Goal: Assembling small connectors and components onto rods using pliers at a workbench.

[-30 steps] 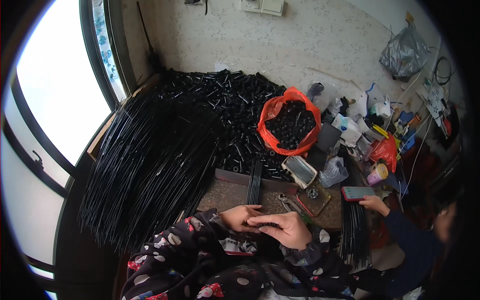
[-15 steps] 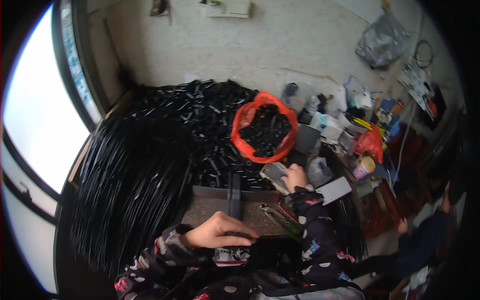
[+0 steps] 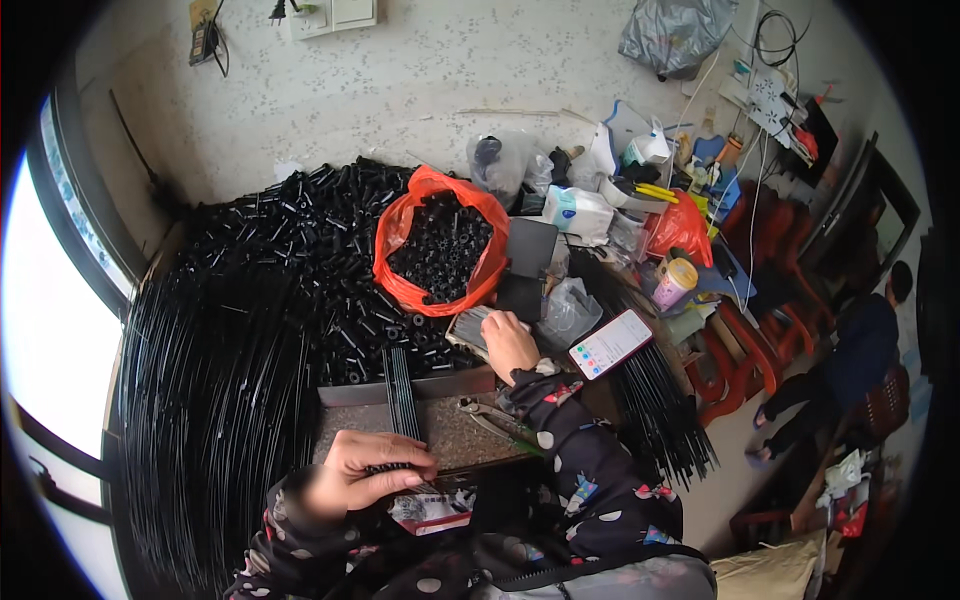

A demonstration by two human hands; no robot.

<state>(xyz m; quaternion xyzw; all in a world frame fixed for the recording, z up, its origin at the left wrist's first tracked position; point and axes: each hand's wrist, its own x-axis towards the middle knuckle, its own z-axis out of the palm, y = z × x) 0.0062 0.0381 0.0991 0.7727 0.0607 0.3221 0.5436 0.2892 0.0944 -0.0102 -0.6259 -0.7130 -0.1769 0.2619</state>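
Note:
My left hand [image 3: 375, 472] is closed around the near ends of a bundle of thin black rods [image 3: 401, 395]. A dark ribbed row shows between its thumb and fingers. The rods reach away from me over the raised edge of a speckled brown work board [image 3: 350, 425]. My right hand [image 3: 512, 345] is at a small box of thin grey pins [image 3: 476, 326], its fingers bent and together over the pins. Its fingertips are hidden, so what they pinch, if anything, cannot be made out. Pliers [image 3: 490, 420] lie on the board below my right wrist.
A red plastic bag [image 3: 384, 250] of short black tubes stands behind the box, amid a heap of black tubes [image 3: 270, 225]. Long black rods [image 3: 200, 420] cover the left side. To the right lie a phone [image 3: 612, 345], a cup [image 3: 674, 284] and more rods [image 3: 655, 410]. A person [image 3: 850, 350] is far right.
The whole view has swung to the right, so the scene sits further left. My left hand stays at the rods and my right hand at the box, its fingers now further over the pins.

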